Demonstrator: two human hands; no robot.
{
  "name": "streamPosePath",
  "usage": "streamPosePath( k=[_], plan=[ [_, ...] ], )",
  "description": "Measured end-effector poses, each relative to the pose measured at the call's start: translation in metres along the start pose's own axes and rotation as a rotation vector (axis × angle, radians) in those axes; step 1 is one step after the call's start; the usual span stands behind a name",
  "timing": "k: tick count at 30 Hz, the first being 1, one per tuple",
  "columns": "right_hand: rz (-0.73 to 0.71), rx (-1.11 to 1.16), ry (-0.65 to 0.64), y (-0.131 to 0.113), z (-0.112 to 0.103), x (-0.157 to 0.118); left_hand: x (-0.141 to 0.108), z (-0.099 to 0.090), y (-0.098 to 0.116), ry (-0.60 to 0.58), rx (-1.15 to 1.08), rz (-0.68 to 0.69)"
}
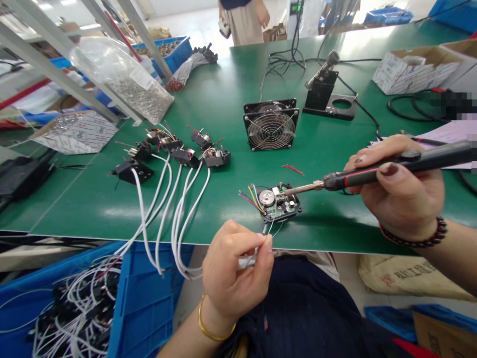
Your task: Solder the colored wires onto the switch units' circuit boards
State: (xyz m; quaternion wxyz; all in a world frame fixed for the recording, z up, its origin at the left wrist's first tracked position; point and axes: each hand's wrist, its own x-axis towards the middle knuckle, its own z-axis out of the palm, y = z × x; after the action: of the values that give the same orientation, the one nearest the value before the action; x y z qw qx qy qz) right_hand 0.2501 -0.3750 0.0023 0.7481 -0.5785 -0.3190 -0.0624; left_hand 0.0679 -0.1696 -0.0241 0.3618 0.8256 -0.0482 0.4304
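While the right hand [400, 186] is gripping a soldering iron [395, 166] tight, its tip is touching, or maybe just beside, a small circuit board [279, 204] lying on the green work mat [223, 219], and the left hand [234, 273] is pinching thin wires [269, 231] together.

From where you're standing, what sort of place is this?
Most likely an electronics assembly workshop. The right hand holds a soldering iron to a small circuit board, a green-topped workbench carries a row of wired units, and a blue crate holds more wired parts.
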Motion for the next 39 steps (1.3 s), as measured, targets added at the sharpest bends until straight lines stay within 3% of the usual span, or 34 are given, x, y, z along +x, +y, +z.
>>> streamPosePath(
  k=[30, 39],
  plan=[
    [-0.012, 0.039, -0.063, 0.002, -0.004, -0.003, 0.003, 0.004, -0.003, 0.005, -0.006, -0.001],
    [-0.069, 0.102, -0.09, -0.001, -0.015, 0.009, -0.001, -0.003, 0.002, -0.029, -0.029, 0.019]
  ],
)
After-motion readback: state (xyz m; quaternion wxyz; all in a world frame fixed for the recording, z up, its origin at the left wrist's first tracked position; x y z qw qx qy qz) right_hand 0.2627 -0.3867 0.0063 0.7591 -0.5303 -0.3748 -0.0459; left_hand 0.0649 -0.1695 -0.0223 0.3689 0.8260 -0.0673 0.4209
